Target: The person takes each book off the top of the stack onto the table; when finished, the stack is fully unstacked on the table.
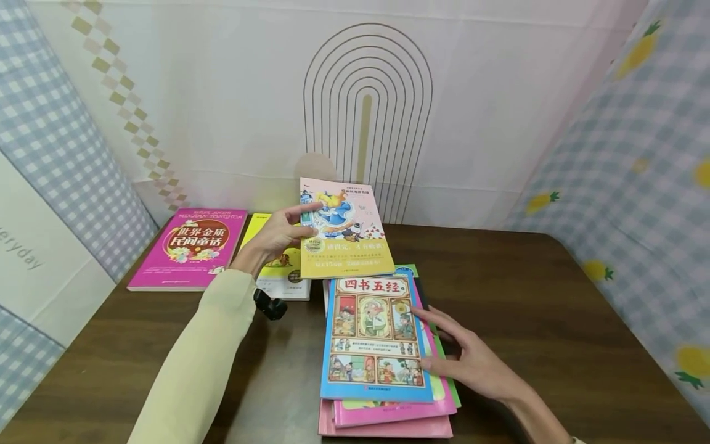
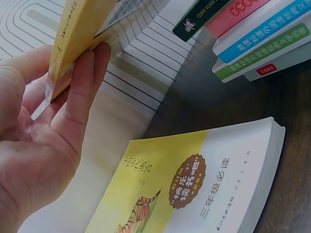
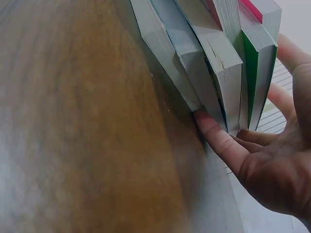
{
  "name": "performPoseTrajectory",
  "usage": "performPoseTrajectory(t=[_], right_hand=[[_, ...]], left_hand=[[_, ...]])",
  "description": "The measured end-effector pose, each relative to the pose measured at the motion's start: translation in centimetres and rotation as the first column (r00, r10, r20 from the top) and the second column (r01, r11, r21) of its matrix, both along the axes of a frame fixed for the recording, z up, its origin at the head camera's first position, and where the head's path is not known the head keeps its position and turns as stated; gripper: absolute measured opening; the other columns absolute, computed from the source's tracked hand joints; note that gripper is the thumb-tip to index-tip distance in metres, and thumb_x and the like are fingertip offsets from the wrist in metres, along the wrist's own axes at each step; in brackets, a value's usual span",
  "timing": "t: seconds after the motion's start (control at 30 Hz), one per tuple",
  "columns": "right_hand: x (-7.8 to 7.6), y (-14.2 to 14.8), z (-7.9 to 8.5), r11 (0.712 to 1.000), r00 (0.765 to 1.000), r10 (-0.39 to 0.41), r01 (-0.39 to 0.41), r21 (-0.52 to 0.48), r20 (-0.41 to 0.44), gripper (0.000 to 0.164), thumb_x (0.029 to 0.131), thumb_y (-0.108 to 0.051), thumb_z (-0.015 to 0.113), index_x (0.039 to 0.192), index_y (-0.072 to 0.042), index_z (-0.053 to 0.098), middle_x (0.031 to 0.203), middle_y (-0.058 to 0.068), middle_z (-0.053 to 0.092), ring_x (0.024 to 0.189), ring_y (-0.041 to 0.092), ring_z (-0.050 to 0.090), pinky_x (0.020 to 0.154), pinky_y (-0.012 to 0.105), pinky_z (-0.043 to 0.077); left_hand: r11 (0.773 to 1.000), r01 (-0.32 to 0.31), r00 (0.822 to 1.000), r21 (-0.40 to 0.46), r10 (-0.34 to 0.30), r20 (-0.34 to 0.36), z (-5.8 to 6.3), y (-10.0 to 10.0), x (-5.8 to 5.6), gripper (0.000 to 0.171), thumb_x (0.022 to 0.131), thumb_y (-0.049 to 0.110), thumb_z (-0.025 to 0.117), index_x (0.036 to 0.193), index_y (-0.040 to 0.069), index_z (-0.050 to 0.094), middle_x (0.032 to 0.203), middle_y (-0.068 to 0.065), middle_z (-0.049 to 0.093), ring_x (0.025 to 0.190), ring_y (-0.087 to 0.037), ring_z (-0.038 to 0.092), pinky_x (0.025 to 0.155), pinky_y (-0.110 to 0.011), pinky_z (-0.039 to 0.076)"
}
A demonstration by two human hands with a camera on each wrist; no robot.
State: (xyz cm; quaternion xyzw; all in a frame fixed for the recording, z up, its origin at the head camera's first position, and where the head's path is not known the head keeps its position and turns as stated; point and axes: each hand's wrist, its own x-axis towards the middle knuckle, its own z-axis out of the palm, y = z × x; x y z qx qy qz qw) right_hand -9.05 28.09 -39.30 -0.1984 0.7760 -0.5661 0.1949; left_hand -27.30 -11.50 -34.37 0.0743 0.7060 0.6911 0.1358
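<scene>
My left hand [image 1: 277, 233] grips the left edge of a pink-and-yellow children's book [image 1: 355, 240], its thumb and fingers on either side. The left wrist view shows this book's yellow spine [image 2: 65, 43] raised above a yellow-and-white book [image 2: 189, 184] with a tiger on its cover. In the head view the raised book overlaps the far end of a book stack [image 1: 396, 410]. On top of the stack lies a blue-bordered comic-style book [image 1: 374, 348]. My right hand [image 1: 471, 361] touches the stack's right side with spread fingers; the right wrist view shows fingertips against the book edges [image 3: 228, 92].
Left of the yellow-and-white book lies a magenta storybook [image 1: 188, 250] on the dark wooden table [image 1: 532, 308]. A white patterned cloth [image 1: 477, 123] hangs behind the table, with checked cloths at both sides. The stacked books sit unevenly, several edges sticking out.
</scene>
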Motion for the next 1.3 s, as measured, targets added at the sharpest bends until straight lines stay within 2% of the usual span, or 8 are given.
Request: performPoseTrajectory(t=[0.13,0.3,0.37,0.5,0.57,0.87,1.1,1.3], right_hand=[[0.0,0.0,-0.1,1.000,1.000,-0.005,0.005,-0.024,0.005,0.067,0.102,-0.013,0.070,0.162,-0.028,0.044,0.175,0.024,0.005,0.146,0.025,0.045,0.086,0.041,0.066],[0.0,0.1,-0.2,0.998,1.000,-0.001,0.002,-0.056,0.023,0.068,0.101,-0.011,0.070,0.162,-0.025,0.043,0.175,0.025,0.005,0.134,0.001,0.053,0.086,0.042,0.066],[0.0,0.1,-0.2,0.998,1.000,-0.002,0.004,-0.066,0.030,0.069,0.100,-0.010,0.070,0.162,-0.024,0.043,0.174,0.026,0.005,0.137,0.009,0.053,0.086,0.043,0.066],[0.2,0.1,-0.2,0.996,0.999,-0.012,0.016,-0.084,0.046,0.069,0.100,-0.009,0.071,0.162,-0.022,0.044,0.174,0.026,0.006,0.143,0.040,0.045,0.084,0.046,0.066],[0.4,0.1,-0.1,0.996,0.998,-0.017,0.022,-0.090,0.058,0.069,0.099,-0.009,0.071,0.162,-0.022,0.044,0.174,0.026,0.006,0.142,0.048,0.043,0.084,0.047,0.066],[0.8,0.1,0.1,0.992,0.994,0.033,-0.019,-0.125,0.105,0.071,0.100,-0.008,0.071,0.163,-0.019,0.042,0.173,0.029,0.003,0.121,0.033,0.069,0.086,0.046,0.066],[1.6,-0.6,0.3,0.988,0.992,0.084,-0.070,-0.135,0.098,0.069,0.098,-0.007,0.073,0.161,-0.017,0.046,0.172,0.031,0.009,0.133,0.039,0.054,0.089,0.046,0.065],[2.3,-1.6,0.4,0.979,0.983,0.130,-0.107,-0.173,0.130,0.069,0.098,-0.007,0.073,0.160,-0.017,0.047,0.172,0.031,0.008,0.136,0.039,0.050,0.090,0.048,0.065]], left_hand=[[1.000,0.002,1.000,0.001,-0.002,0.007,-0.2,0.3,-0.6,0.065,0.100,-0.005,0.063,0.160,0.016,0.048,0.146,-0.019,0.053,0.092,-0.016,0.074,0.080,-0.033,0.066],[1.000,0.004,1.000,0.004,-0.004,0.025,-0.3,0.8,-1.1,0.065,0.100,-0.004,0.064,0.160,0.017,0.048,0.141,-0.017,0.056,0.091,-0.016,0.074,0.079,-0.032,0.066],[1.000,0.008,0.999,0.010,-0.008,0.033,-0.3,0.9,-1.1,0.066,0.100,-0.005,0.063,0.160,0.017,0.047,0.142,-0.018,0.057,0.093,-0.016,0.074,0.080,-0.032,0.066],[1.000,0.016,0.999,0.016,-0.017,0.040,-0.5,1.0,-1.2,0.067,0.100,-0.006,0.063,0.161,0.017,0.046,0.147,-0.019,0.054,0.096,-0.016,0.074,0.082,-0.033,0.066],[1.000,0.017,0.999,0.019,-0.018,0.044,-0.5,1.0,-1.2,0.067,0.101,-0.005,0.063,0.161,0.017,0.045,0.150,-0.020,0.053,0.099,-0.016,0.074,0.083,-0.034,0.066],[1.000,0.008,0.999,0.018,-0.009,0.033,-0.2,1.0,-1.6,0.067,0.101,-0.006,0.061,0.162,0.016,0.045,0.150,-0.021,0.053,0.100,-0.016,0.074,0.085,-0.034,0.066],[0.999,0.016,1.000,-0.035,-0.015,0.027,-0.7,1.1,-1.7,0.068,0.100,-0.005,0.062,0.162,0.019,0.046,0.152,-0.020,0.053,0.097,-0.015,0.073,0.082,-0.032,0.066],[0.995,0.034,0.998,-0.096,-0.028,0.064,-2.2,1.1,-1.5,0.068,0.099,-0.004,0.065,0.160,0.021,0.048,0.152,-0.019,0.055,0.099,-0.020,0.073,0.084,-0.036,0.066]])
